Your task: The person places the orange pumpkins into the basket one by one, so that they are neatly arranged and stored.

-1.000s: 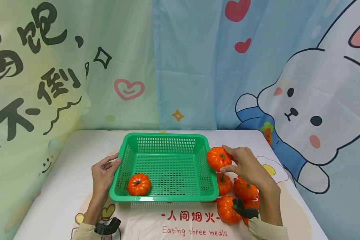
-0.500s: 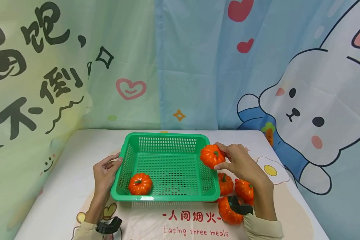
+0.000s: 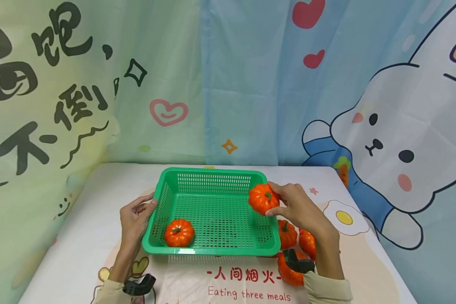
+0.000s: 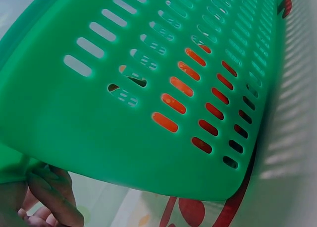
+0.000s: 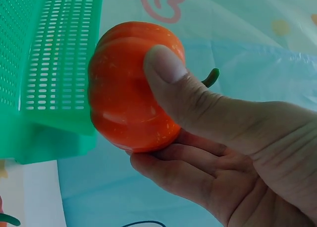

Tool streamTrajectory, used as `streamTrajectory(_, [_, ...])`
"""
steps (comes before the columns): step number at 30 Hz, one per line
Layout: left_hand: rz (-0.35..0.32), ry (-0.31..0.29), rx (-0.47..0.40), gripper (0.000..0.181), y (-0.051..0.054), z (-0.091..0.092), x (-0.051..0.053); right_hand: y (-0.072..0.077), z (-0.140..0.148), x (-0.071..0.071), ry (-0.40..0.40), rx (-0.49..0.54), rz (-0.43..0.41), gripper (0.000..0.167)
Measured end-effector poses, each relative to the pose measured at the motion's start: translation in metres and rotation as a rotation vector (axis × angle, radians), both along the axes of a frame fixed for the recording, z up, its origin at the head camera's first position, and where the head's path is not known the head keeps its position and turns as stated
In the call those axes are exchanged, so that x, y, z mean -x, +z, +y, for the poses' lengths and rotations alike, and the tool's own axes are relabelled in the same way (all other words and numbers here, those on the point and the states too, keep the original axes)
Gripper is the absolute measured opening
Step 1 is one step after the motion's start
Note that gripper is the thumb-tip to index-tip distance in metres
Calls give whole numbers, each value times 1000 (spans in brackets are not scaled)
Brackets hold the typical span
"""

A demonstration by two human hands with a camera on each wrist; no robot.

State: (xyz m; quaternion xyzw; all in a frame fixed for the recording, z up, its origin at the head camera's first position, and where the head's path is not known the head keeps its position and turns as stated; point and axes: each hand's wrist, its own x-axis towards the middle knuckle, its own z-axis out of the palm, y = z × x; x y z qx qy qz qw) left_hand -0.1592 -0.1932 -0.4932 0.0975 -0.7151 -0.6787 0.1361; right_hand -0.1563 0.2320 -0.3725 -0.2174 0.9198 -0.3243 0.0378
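A green plastic basket (image 3: 213,251) with slotted walls sits on the table. My left hand (image 3: 136,217) grips its left rim between thumb and fingers; in the left wrist view the fingers (image 4: 54,197) curl beneath the rim. One small orange pumpkin (image 3: 179,233) lies in the basket's near left corner. My right hand (image 3: 300,207) pinches another orange pumpkin (image 3: 263,199) over the basket's right rim. In the right wrist view the thumb lies on this pumpkin (image 5: 124,88), fingers on its far side, its green stem pointing toward the palm.
Several more pumpkins (image 3: 287,234) lie on the table just right of the basket, partly hidden by my right forearm. A printed cloth (image 3: 247,291) covers the table's front. Behind the table hangs a printed curtain (image 3: 239,105).
My right hand has carried the pumpkin leftward, from beside the basket's right rim to over it. The left hand keeps its grip on the basket. The head view has shifted slightly.
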Motion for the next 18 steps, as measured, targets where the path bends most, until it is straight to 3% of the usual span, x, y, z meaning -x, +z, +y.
streamTrajectory(18, [10,7,-7,31,-1,0,0,-8,-26,15,48,-3,19,79])
